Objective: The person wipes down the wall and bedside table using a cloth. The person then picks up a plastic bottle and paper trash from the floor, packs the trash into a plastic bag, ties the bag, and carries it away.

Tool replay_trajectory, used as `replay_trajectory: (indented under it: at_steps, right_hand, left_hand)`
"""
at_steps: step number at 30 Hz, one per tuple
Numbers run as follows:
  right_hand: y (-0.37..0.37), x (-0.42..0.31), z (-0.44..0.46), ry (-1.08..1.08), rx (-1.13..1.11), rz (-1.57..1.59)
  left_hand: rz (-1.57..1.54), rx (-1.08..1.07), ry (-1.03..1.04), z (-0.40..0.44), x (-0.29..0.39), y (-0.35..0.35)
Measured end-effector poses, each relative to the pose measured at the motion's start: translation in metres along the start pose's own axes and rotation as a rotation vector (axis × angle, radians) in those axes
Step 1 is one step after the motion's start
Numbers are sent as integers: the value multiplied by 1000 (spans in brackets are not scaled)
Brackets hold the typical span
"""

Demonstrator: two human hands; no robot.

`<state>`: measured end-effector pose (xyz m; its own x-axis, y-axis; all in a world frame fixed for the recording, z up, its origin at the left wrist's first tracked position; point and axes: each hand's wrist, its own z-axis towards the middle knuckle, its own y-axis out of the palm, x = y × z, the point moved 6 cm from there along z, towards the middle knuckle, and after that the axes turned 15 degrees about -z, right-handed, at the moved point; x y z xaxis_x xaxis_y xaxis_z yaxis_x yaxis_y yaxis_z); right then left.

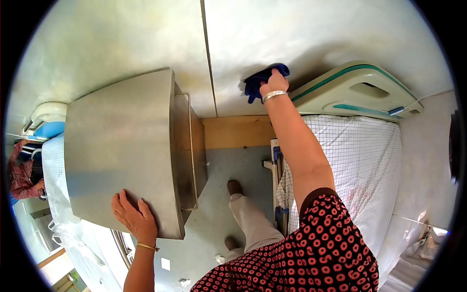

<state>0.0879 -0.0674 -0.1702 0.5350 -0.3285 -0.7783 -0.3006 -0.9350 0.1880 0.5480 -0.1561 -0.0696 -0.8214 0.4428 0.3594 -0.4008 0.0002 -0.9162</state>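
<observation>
My right hand (275, 86) reaches forward and presses a dark blue cloth (258, 83) against the pale wall (253, 34), its fingers bent over the cloth. A silver bracelet circles that wrist. On the left, my left hand (134, 214) rests on the top of a metal bedside cabinet (121, 141), fingers spread, holding nothing. A thin bracelet sits on this wrist. The cabinet has a metal rail (190, 151) along its right side. Just right of my right hand stands the cream and green headboard (360, 90) of a bed.
A checked sheet (355, 165) covers the bed on the right. Another bed (56, 160) stands left of the cabinet, with a person (24, 177) beyond it. Grey floor (216, 170) lies between cabinet and bed, with paper scraps (166, 264) on it. A dark seam runs down the wall.
</observation>
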Motion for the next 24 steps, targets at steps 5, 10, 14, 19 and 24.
replay_trajectory:
  at_steps: [5, 10, 14, 19, 24]
  right_hand:
    - [-11, 11, 26, -111, -30, -167]
    - [-19, 24, 40, 98, -71, -128]
    - [-9, 3, 19, -25, -222, -150]
    - [-14, 28, 50, 117, -135, -167]
    - [-3, 0, 16, -50, -285, -172]
  left_hand:
    - [3, -45, -38, 2, 1, 0]
    - [18, -36, -24, 1, 1, 1]
    - [16, -33, -36, 2, 1, 1]
    - [46, -13, -13, 1, 0, 1]
    - [30, -11, -16, 2, 1, 2]
